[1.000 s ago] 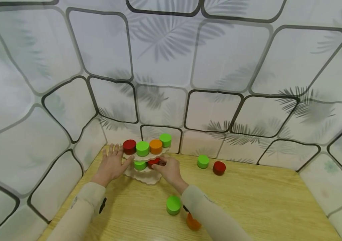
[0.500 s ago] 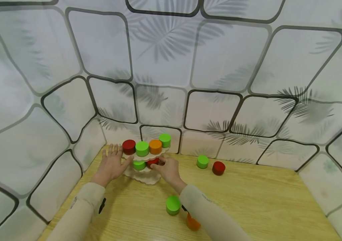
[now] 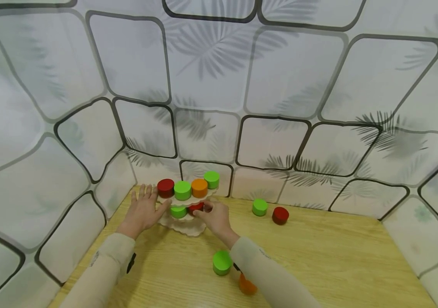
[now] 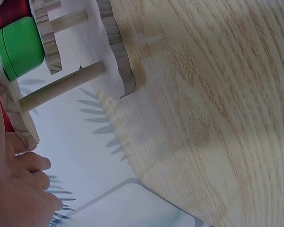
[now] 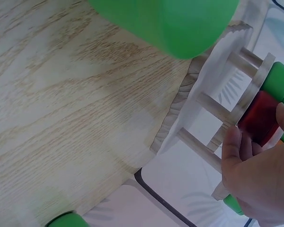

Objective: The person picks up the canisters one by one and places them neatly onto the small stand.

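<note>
Head view: right hand point(image 3: 216, 218) pinches red block point(image 5: 259, 118) at tiered stand's point(image 3: 186, 227) middle-tier edge.
Left hand point(image 3: 144, 211), spread, seemingly touches stand's left edge; tabletop point(image 3: 326, 252) extends rightward.

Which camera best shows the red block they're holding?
Right wrist view: the red block looks biggest, pinched by the right hand. Head: partly hidden under the top tier. Left wrist: only a bit at the edge.

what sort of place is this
Possibly a small booth or staged work corner, though the pictures don't settle it: patterned walls close in on three sides of a wood-grain table, where a tiered stand and coloured discs sit.
</note>
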